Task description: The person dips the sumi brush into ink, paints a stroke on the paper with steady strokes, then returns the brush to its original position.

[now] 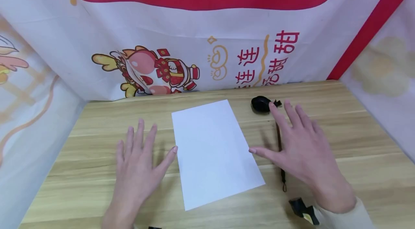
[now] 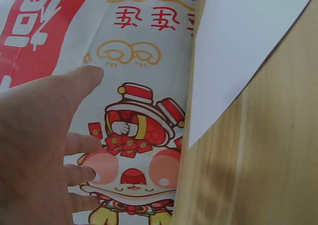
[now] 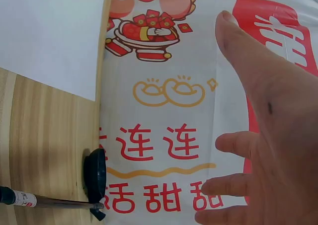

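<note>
A blank white sheet of paper (image 1: 217, 153) lies slightly turned on the wooden table. My left hand (image 1: 137, 171) is held above the table left of the sheet, fingers spread and nothing in it. To the right, my right hand (image 1: 303, 149) hovers with spread fingers, also holding nothing. Each thumb appears over a side edge of the paper; the wrist views show both hands raised off the table. Beneath the right hand lies a thin brown brush-like stick (image 1: 283, 175) with a cord loop, partly hidden. A small black dish-like object (image 1: 260, 104) sits beyond the right fingertips.
A printed cloth (image 1: 201, 27) with red lettering and cartoon figures hangs behind the wooden table (image 1: 97, 124). More pale cloth (image 1: 389, 59) stands along the right side and the left. A black wrist mount (image 1: 301, 207) is on the right sleeve.
</note>
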Tool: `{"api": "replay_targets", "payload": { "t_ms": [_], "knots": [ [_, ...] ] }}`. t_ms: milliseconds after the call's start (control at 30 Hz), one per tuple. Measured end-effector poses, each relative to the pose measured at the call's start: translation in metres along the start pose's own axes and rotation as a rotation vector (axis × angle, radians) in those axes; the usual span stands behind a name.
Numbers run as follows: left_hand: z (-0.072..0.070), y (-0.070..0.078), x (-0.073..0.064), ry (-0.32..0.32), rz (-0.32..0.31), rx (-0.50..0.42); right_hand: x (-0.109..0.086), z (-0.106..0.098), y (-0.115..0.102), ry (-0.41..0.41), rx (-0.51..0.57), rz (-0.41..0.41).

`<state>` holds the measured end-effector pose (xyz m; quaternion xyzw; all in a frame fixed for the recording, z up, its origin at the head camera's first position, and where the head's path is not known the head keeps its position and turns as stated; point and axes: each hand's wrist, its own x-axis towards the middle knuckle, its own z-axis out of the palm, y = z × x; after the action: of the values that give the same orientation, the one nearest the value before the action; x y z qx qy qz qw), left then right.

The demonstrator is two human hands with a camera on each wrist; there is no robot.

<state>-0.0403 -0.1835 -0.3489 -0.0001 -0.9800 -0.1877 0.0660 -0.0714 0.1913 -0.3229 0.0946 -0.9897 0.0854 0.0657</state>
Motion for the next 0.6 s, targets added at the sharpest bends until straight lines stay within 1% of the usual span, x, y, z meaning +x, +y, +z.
{"api": "replay_targets", "payload": {
  "t_ms": [100,233,300,400,500,600],
  "knots": [
    [0.005,0.002,0.001,-0.013,0.025,-0.035,-0.001,0.0,0.003,-0.024,0.051,0.0],
    [0.014,0.007,0.003,-0.054,0.063,-0.075,0.001,0.0,0.014,-0.047,0.124,-0.006],
    [0.02,0.009,0.003,-0.087,0.076,-0.095,0.001,0.002,0.022,-0.045,0.158,-0.011],
    [0.029,0.012,0.003,-0.158,0.081,-0.128,0.002,0.008,0.035,-0.044,0.201,-0.001],
    [0.036,0.013,0.002,-0.227,0.078,-0.167,0.001,0.015,0.047,-0.014,0.243,-0.005],
    [0.042,0.011,0.002,-0.26,0.077,-0.203,0.002,0.022,0.057,0.028,0.295,-0.046]
  ]
}}
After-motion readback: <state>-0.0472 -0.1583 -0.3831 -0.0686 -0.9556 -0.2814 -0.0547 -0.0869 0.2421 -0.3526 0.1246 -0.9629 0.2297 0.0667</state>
